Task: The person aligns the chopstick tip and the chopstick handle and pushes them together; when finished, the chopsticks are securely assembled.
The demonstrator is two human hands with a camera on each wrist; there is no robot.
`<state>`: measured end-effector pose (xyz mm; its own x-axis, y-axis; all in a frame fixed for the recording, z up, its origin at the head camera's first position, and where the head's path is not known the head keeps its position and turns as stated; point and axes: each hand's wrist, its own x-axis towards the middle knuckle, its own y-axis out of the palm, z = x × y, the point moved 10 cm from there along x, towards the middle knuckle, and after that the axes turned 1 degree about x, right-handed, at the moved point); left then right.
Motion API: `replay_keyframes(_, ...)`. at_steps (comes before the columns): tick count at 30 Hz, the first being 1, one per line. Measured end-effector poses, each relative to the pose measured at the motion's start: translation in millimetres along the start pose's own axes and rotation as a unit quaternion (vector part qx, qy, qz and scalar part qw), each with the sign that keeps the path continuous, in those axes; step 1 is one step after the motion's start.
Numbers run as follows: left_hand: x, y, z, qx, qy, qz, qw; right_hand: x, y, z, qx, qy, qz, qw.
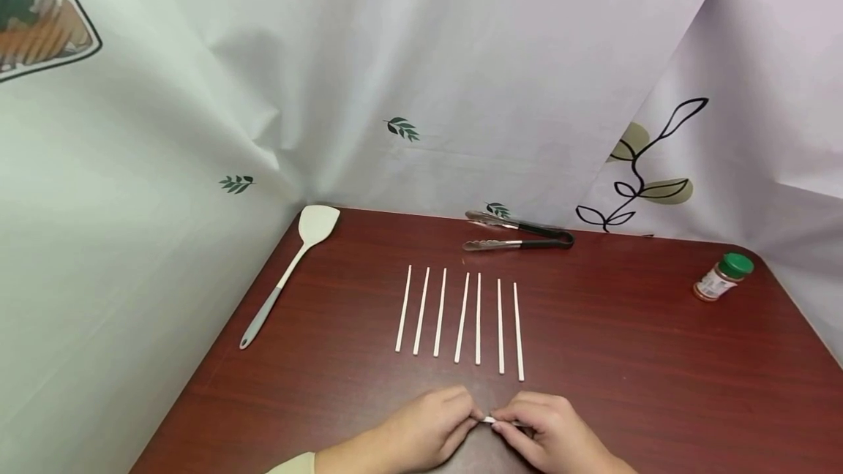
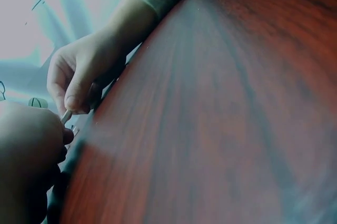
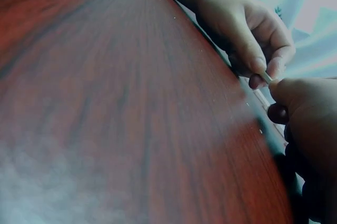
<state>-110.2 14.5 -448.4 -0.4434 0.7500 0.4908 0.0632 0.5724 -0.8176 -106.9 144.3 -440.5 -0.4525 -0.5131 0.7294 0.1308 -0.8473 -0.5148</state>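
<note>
Between my two hands is a thin white chopstick (image 1: 489,420), mostly hidden by the fingers. My left hand (image 1: 437,423) pinches it from the left with thumb and forefinger. From the right, my right hand (image 1: 549,426) pinches it just beside the left fingertips. In the right wrist view, a short piece of the chopstick (image 3: 267,78) shows between the fingertips of both hands. Beyond the hands, several white chopsticks (image 1: 478,320) lie spaced side by side on the dark red table (image 1: 626,342), pointing away from me.
A white spatula (image 1: 319,225) with a grey handle lies along the left table edge. Metal tongs (image 1: 536,243) with black handles lie spread at the back. At the far right stands a spice jar (image 1: 716,280) with a green lid. White printed cloth (image 1: 494,93) hangs around the table.
</note>
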Motion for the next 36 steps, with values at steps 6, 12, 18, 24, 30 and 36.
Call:
replay_keyframes(6, 0.6, 3.3, 1.3, -0.025, -0.016, 0.003, 0.9996, 1, -1, 1, -0.01, 0.009, -0.007, 1.0)
replay_keyframes(12, 0.5, 2.1, 7.9, -0.056, -0.047, -0.011, 0.9972, -1, -13, -3, -0.018, 0.035, -0.056, 0.998)
replay_keyframes(18, -1.7, -3.0, 15.1, -0.079, -0.08, -0.042, 0.9927, -8, -23, -18, 0.096, 0.103, -0.082, 0.987)
replay_keyframes(24, 0.2, -6.0, 11.4, -0.084, -0.05, -0.046, 0.9942, -21, -22, -41, 0.186, 0.263, -0.088, 0.942)
replay_keyframes(30, 1.3, -1.5, 1.7, -0.091, 0.006, -0.017, 0.9957, -23, -23, -48, 0.239, 0.293, -0.111, 0.919)
replay_keyframes(36, 1.4, 0.9, -5.3, -0.075, 0.053, 0.009, 0.9958, -18, -20, -50, 0.29, 0.273, -0.123, 0.909)
